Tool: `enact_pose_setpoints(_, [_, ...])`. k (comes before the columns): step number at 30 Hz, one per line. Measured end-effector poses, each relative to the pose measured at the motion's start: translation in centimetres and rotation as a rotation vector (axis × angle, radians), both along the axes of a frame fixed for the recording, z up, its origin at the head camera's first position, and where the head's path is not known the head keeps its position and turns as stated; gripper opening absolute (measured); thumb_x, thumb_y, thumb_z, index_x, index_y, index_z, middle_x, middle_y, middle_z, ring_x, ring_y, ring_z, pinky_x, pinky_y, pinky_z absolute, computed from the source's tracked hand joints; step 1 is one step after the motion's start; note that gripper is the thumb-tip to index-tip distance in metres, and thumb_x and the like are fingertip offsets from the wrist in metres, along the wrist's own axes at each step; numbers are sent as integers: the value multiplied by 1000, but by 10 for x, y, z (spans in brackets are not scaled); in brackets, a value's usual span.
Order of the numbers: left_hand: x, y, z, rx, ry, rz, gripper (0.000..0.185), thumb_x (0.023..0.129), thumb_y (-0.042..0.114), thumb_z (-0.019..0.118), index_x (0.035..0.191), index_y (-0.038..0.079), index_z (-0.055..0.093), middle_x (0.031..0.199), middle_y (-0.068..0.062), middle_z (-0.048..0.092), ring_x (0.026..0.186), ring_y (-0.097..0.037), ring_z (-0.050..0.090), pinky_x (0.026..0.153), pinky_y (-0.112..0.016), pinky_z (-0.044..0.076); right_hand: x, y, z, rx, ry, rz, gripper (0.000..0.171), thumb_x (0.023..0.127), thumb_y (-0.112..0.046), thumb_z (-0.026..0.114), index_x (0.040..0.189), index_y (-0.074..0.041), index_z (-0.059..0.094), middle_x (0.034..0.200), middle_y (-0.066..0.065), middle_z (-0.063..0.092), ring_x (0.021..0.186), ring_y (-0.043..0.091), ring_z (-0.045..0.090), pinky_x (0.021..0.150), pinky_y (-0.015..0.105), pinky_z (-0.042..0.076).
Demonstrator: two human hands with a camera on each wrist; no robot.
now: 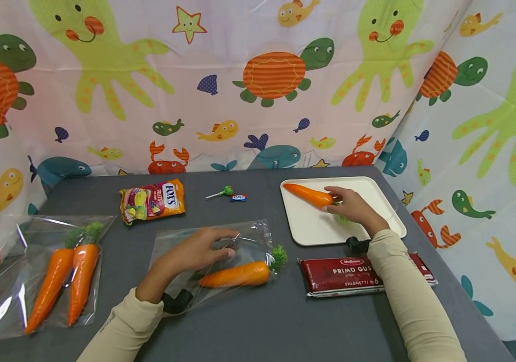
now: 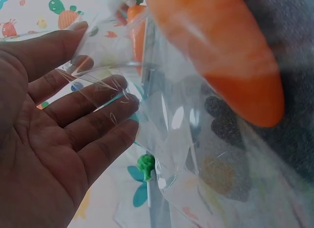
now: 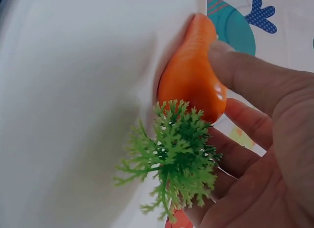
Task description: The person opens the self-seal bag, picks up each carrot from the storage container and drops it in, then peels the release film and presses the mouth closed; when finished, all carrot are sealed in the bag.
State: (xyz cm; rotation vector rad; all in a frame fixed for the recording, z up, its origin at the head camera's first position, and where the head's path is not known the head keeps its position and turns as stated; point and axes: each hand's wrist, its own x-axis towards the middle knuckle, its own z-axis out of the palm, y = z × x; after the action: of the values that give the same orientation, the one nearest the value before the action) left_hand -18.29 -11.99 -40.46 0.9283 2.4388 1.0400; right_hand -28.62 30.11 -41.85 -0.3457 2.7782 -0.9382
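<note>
My right hand [image 1: 350, 205] is at the leafy end of an orange toy carrot [image 1: 305, 194] on a white tray [image 1: 300, 229]. In the right wrist view the thumb lies along the carrot [image 3: 194, 73], with fingers around its far side beside the green leaves [image 3: 179, 149]. My left hand [image 1: 201, 247] is over a clear plastic bag [image 1: 167, 246] holding another carrot [image 1: 239, 274], whose leaves stick out at the bag's right end. In the left wrist view the thumb and fingers of that hand [image 2: 64, 100] are spread apart, touching the bag's film.
At the left lies a bigger clear bag [image 1: 4, 281] with two carrots [image 1: 49, 286]. A Fox's candy packet [image 1: 152, 201], a green lollipop [image 1: 227, 191] and a small blue wrapped sweet [image 1: 238, 198] lie farther back. A red spaghetti pack [image 1: 339, 276] sits under the right forearm.
</note>
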Motion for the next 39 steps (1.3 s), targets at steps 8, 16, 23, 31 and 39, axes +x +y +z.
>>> enact_pose_setpoints(8, [1, -1, 0, 8, 0, -1, 50, 96, 27, 63, 140, 5, 52, 140, -11, 53, 127, -30, 49, 102, -53, 40, -2, 0, -4, 9, -4, -11, 49, 92, -5, 64, 139, 4, 50, 129, 23, 57, 111, 39, 57, 92, 48, 50])
enact_pose_setpoints(16, [0, 0, 0, 13, -1, -4, 50, 96, 25, 64, 139, 4, 52, 139, -11, 53, 127, -30, 50, 102, -53, 40, -3, -1, -6, 24, 14, -12, 47, 93, -3, 63, 138, 4, 51, 128, 23, 57, 110, 38, 58, 93, 48, 49])
enact_pose_setpoints(23, [1, 1, 0, 2, -14, 1, 50, 96, 26, 64, 140, 4, 52, 139, -12, 53, 127, -31, 50, 102, -53, 41, 3, 0, 0, 40, 64, 21, 45, 94, -3, 62, 136, 6, 52, 128, 25, 57, 110, 40, 58, 95, 51, 47])
enact_pose_setpoints(31, [4, -5, 0, 24, 10, 27, 47, 96, 24, 64, 138, 6, 54, 138, -9, 54, 127, -29, 50, 102, -51, 42, 12, -2, 6, 68, 95, 46, 44, 94, -3, 61, 136, 7, 51, 125, 25, 58, 107, 38, 58, 94, 51, 48])
enact_pose_setpoints(39, [4, -4, 0, 5, 24, 41, 47, 97, 25, 63, 139, 8, 54, 139, -8, 54, 126, -28, 51, 102, -50, 42, 27, -12, 22, 41, 125, 93, 44, 94, 0, 59, 137, 7, 51, 128, 25, 56, 108, 36, 57, 95, 52, 47])
